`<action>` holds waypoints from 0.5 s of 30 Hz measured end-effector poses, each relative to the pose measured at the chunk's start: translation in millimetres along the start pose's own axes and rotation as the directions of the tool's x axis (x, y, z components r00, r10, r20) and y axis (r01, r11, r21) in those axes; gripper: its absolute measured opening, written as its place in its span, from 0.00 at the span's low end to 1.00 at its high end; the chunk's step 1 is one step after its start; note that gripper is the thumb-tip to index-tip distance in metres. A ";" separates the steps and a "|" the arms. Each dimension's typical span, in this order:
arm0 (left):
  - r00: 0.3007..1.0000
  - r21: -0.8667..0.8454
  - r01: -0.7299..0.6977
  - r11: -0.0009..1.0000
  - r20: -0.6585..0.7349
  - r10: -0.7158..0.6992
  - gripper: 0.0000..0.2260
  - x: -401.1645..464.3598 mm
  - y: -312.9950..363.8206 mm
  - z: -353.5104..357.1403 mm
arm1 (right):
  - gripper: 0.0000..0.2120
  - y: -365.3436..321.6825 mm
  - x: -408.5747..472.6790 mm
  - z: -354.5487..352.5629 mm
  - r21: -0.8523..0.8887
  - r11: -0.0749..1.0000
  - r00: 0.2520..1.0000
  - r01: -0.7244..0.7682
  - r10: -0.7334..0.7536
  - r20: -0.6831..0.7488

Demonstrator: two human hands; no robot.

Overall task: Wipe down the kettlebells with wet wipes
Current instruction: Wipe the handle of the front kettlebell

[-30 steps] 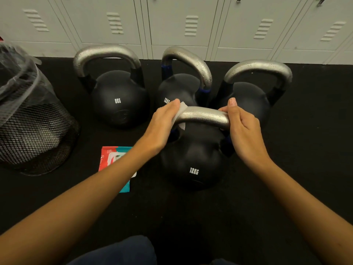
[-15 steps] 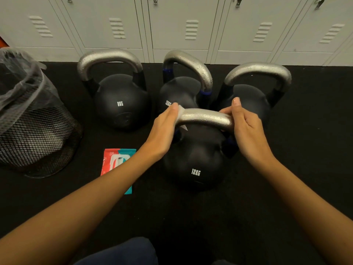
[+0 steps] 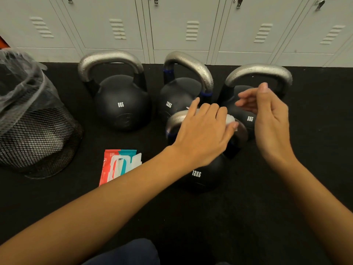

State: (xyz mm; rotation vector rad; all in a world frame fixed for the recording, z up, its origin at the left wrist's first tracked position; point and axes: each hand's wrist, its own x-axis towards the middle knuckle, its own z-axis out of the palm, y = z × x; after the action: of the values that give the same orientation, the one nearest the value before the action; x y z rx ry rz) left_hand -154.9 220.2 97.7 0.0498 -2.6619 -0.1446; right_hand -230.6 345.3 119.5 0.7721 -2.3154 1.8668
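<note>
Several black kettlebells with silver handles stand on the black floor. The nearest one, marked 12KG [image 3: 198, 175], is right in front of me. My left hand [image 3: 204, 134] lies over its handle [image 3: 175, 119] and grips a white wet wipe [image 3: 230, 119] against the metal. My right hand [image 3: 267, 115] hovers just right of that handle with relaxed fingers, holding nothing. Behind stand an 8KG kettlebell [image 3: 122, 104], another 12KG kettlebell [image 3: 177, 96] and a second 8KG kettlebell [image 3: 246, 115], partly hidden by my hands.
A red and teal wet-wipe pack [image 3: 118, 165] lies open on the floor left of the near kettlebell. A black mesh bin [image 3: 32, 131] with a plastic liner stands at the far left. Grey lockers [image 3: 181, 25] line the back wall.
My left hand slid with the wipe from the handle's left end to the right along it. My right hand let go of the handle and lifted away to the right.
</note>
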 end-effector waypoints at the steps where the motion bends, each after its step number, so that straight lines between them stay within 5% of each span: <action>1: 1.000 -0.013 0.000 1.000 0.008 0.000 0.22 -1.9 -0.2 -0.6 | 0.18 -0.1 -0.7 1.1 -0.003 1.000 1.000 0.009 -0.009 0.026; 5: 0.997 -0.190 0.032 0.981 -0.060 -0.044 0.23 -15.9 -18.2 -9.2 | 0.11 -3.1 -4.9 7.7 -0.010 1.000 0.987 0.025 -0.023 0.159; 8: 0.972 -0.330 0.103 0.938 -0.168 -0.165 0.20 -36.6 -44.3 -11.3 | 0.12 -7.3 -9.6 17.3 -0.178 0.976 0.953 0.128 -0.071 0.296; 12: 0.934 -0.376 0.306 0.875 -0.061 -0.353 0.26 -66.6 -64.8 -5.4 | 0.15 -6.0 -8.3 35.2 -0.525 0.740 0.868 0.422 -0.162 0.469; 15: 0.908 -0.317 0.407 0.856 0.044 -0.416 0.29 -76.6 -70.0 2.4 | 0.16 -15.5 5.3 43.8 -0.614 0.645 0.849 0.455 -0.107 0.517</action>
State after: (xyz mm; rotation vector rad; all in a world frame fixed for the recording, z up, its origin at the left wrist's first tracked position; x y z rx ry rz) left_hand -87.2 155.5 53.0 0.5149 -2.5274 -0.7087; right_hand -217.6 300.6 123.9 1.4049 -2.6268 0.5405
